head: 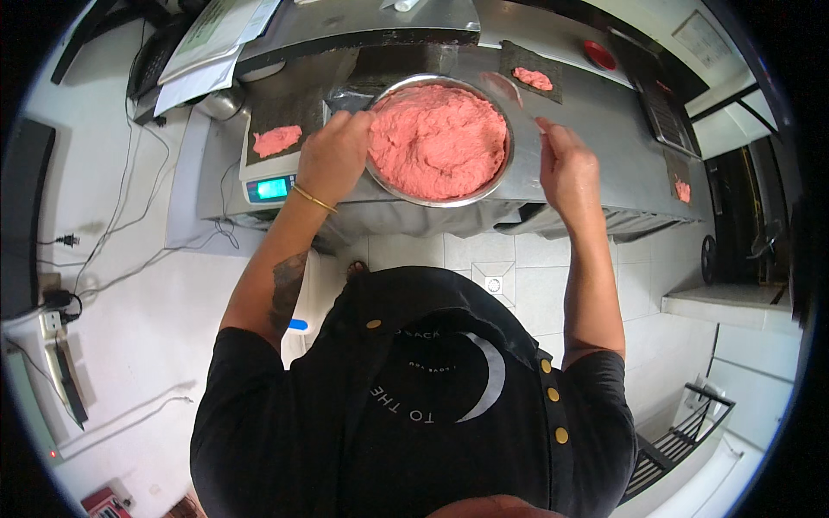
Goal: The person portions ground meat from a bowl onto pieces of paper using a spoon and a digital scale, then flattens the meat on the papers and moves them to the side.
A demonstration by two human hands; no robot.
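Observation:
My left hand [338, 155] grips the left rim of a round metal bowl heaped with pink ground paste [440, 142]. In my right hand [568, 158] is the handle of a spoon [504, 87], whose bowl end, smeared with pink, is just past the bowl's upper right rim. To the left, a digital scale [270, 189] with a lit display carries a dark sheet [259, 116] with a pink lump [277, 140] on it. Another dark sheet [554, 71] bearing a pink lump [532, 78] lies at the upper right of the metal table.
A third sheet with a little pink paste [682, 190] lies at the table's right end. A red dish [600, 55] sits near the back right. Papers [207, 45] and a metal pot [221, 103] stand at the back left. Cables [123, 175] run along the left wall.

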